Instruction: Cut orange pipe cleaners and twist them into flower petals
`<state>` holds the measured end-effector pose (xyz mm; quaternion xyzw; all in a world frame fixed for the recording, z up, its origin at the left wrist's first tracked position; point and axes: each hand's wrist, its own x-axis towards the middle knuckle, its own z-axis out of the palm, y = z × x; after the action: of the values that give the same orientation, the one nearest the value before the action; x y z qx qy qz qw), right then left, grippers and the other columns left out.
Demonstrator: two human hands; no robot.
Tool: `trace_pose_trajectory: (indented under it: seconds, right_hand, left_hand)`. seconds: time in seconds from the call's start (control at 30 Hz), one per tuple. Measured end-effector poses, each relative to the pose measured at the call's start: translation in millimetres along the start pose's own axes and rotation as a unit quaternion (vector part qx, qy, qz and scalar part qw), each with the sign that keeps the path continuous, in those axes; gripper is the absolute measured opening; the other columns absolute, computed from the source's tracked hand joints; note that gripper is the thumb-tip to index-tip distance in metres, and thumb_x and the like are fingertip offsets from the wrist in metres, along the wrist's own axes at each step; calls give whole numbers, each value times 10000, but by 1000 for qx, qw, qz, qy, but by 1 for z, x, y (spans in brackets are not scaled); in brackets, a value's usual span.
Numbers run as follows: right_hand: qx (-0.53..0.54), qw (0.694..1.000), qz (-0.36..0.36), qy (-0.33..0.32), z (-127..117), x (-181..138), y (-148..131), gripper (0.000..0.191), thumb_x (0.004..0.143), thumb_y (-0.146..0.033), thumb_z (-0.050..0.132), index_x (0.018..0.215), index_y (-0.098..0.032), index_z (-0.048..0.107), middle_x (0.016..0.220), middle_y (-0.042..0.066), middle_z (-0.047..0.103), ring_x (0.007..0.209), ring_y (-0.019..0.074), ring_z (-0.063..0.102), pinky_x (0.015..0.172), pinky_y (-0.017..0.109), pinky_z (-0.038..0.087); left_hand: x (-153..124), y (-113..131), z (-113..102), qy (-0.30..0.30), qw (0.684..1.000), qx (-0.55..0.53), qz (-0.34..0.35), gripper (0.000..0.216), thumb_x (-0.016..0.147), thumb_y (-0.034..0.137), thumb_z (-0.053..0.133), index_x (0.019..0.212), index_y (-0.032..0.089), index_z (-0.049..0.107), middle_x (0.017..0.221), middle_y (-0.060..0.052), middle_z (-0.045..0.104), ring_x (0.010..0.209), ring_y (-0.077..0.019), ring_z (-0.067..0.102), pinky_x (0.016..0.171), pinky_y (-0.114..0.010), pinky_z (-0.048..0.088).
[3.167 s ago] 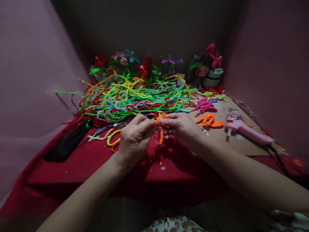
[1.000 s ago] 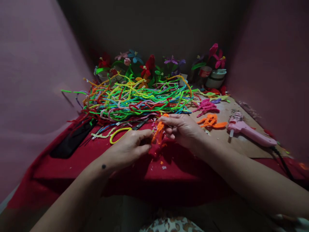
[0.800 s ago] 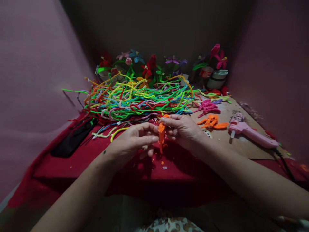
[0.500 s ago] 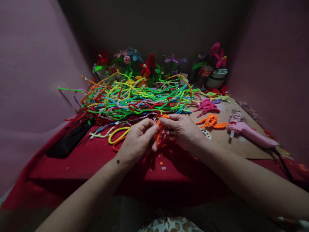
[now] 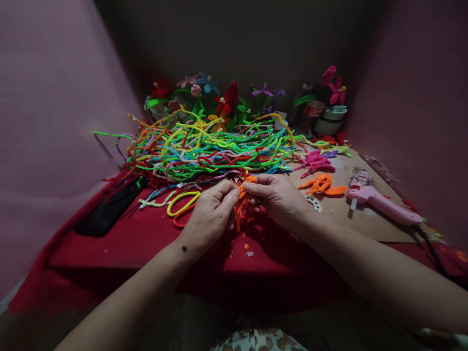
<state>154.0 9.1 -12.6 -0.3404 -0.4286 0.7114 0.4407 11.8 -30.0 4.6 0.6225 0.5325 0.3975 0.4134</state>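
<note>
Red cloth [image 5: 109,248] covers a low table set between pinkish walls, seen from above in dim light. At the centre, both hands meet over the cloth's near half. The left hand [image 5: 210,219] has its fingertips drawn together, pinching an orange pipe cleaner [image 5: 241,204]. The right hand [image 5: 280,197] pinches the top of the same piece between thumb and forefinger, its other fingers curled under. The orange piece hangs bent between the two hands, just above the cloth, with small orange scraps below it.

Behind the hands lies a wide tangled pile [image 5: 208,146] of pipe cleaners, mostly green, yellow, red and blue. A yellow loop [image 5: 183,202] lies just left of the left hand, and a black case [image 5: 109,212] sits farther left. To the right, a cardboard sheet [image 5: 351,219] bears orange shapes [image 5: 321,184], pink shapes [image 5: 315,162] and a pink glue gun [image 5: 380,204] with its cord. Finished flowers [image 5: 223,97] stand along the back wall, beside a white pot [image 5: 331,119].
</note>
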Motion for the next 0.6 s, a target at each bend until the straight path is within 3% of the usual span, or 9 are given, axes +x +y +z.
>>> trace_pose_trajectory:
  seconds: [0.27, 0.43, 0.6]
  right_hand:
    - [-18, 1000, -12, -12, -3, 3, -1, 216, 588, -277, 747, 691, -124, 634, 577, -18, 585, 412, 57, 461, 398, 201, 373]
    - [-72, 995, -33, -59, -4, 2, 2, 209, 579, -258, 748, 691, -127, 631, 576, -28, 567, 445, 66, 473, 451, 218, 392]
    - [-134, 989, -28, -50, 1, -3, 0, 167, 651, -249, 682, 591, -133, 578, 493, -29, 540, 411, 76, 474, 435, 220, 383]
  left_hand:
    - [5, -2, -12, -70, 994, -65, -57, 193, 775, 336, 568, 741, 148, 541, 473, 54, 485, 370, -44, 376, 375, -160, 277]
    - [11, -4, -19, -18, 997, -69, -18, 190, 763, 327, 592, 741, 140, 563, 487, 52, 489, 413, -42, 392, 415, -162, 290]
    - [14, -3, -19, 8, 998, -56, -9, 169, 748, 290, 604, 750, 123, 582, 522, 47, 498, 436, -40, 399, 432, -165, 306]
